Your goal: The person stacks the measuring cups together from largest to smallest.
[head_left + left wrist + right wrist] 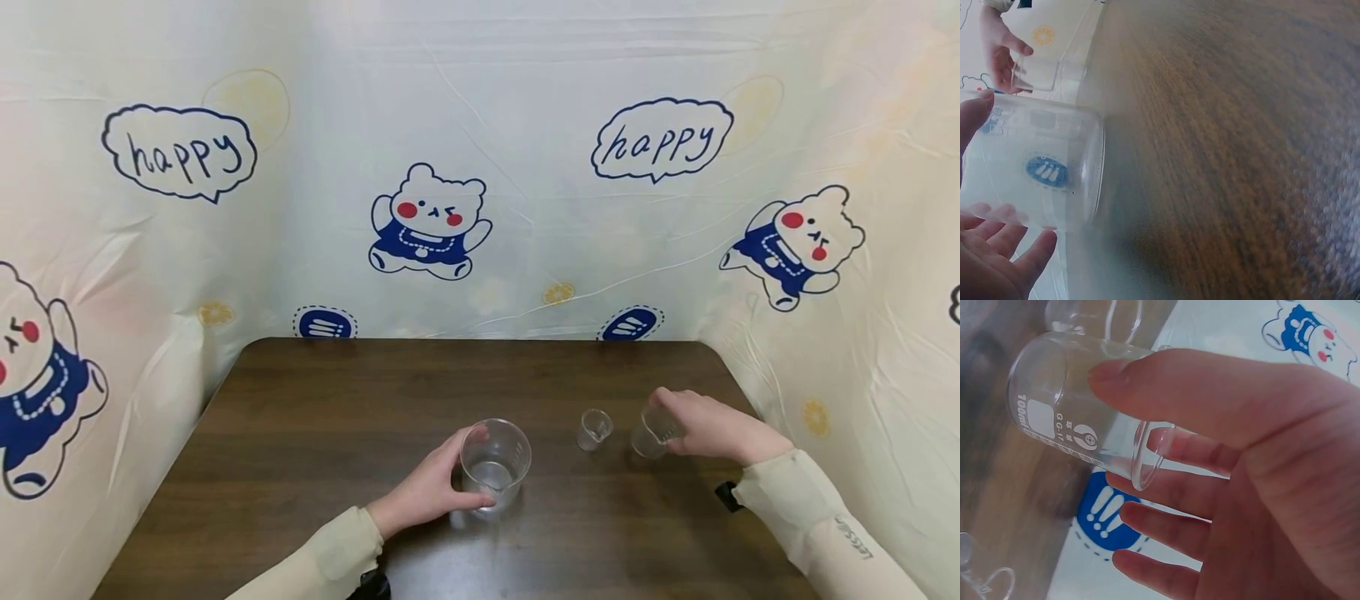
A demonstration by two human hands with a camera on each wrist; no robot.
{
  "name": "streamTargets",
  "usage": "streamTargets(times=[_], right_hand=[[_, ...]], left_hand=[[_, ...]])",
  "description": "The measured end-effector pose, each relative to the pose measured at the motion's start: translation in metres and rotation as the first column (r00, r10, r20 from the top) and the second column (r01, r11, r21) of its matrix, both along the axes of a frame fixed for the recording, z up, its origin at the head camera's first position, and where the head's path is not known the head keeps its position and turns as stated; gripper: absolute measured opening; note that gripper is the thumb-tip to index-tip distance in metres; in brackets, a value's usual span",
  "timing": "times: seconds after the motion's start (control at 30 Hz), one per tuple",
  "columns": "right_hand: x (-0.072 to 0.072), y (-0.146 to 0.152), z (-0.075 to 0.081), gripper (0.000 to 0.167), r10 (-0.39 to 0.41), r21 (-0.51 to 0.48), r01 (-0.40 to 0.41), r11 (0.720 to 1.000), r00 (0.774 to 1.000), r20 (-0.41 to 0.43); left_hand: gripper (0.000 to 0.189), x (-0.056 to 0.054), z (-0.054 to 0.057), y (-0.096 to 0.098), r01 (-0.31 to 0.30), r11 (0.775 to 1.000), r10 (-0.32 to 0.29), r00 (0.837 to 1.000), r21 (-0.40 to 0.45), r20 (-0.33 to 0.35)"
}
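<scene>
My left hand [435,483] grips a large clear beaker [504,483] from its left side, with the thumb on the near side and fingers on the far side. Farther right, my right hand [708,425] holds a smaller beaker [647,440] near its rim between thumb and fingers. White print on this beaker [1041,419] reads 100ml in the right wrist view. Between the two held beakers, a still smaller beaker [592,432] stands upright on the table. Whether the right beaker touches the table, I cannot tell. No liquid shows clearly in any of them.
The dark brown wooden table [315,417] has rounded far corners. A pale printed curtain [540,250] hangs behind it and along both sides. Black devices [727,497] sit at both wrists by the pale sleeves [795,500].
</scene>
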State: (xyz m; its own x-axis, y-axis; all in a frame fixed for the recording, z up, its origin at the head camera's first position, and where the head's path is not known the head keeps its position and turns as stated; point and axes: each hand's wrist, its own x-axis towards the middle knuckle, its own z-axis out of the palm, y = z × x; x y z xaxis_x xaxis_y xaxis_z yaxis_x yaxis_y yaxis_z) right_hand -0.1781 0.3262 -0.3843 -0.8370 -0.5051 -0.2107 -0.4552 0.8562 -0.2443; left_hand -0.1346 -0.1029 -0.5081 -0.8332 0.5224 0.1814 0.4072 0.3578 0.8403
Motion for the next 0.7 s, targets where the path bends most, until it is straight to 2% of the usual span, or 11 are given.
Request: streamTargets(times=[0.27,0.5,0.7], right_hand=[[0.008,-0.016,0.017,0.053,0.05,-0.042,-0.05,0.998,0.999,0.0],[0.011,-0.03,0.027,0.05,0.101,-0.035,-0.103,0.994,0.994,-0.035],[0.014,-0.046,0.037,0.048,0.123,-0.043,-0.124,0.991,0.992,-0.024]], left_hand=[[0.093,0.0,0.0,0.0,0.001,1.0,-0.001,1.0,0.005,0.007],[0.092,0.0,0.001,0.0,0.003,1.0,-0.003,1.0,0.001,0.015],[0.092,0.0,0.0,-0.001,0.006,1.0,-0.006,1.0,0.007,0.006]])
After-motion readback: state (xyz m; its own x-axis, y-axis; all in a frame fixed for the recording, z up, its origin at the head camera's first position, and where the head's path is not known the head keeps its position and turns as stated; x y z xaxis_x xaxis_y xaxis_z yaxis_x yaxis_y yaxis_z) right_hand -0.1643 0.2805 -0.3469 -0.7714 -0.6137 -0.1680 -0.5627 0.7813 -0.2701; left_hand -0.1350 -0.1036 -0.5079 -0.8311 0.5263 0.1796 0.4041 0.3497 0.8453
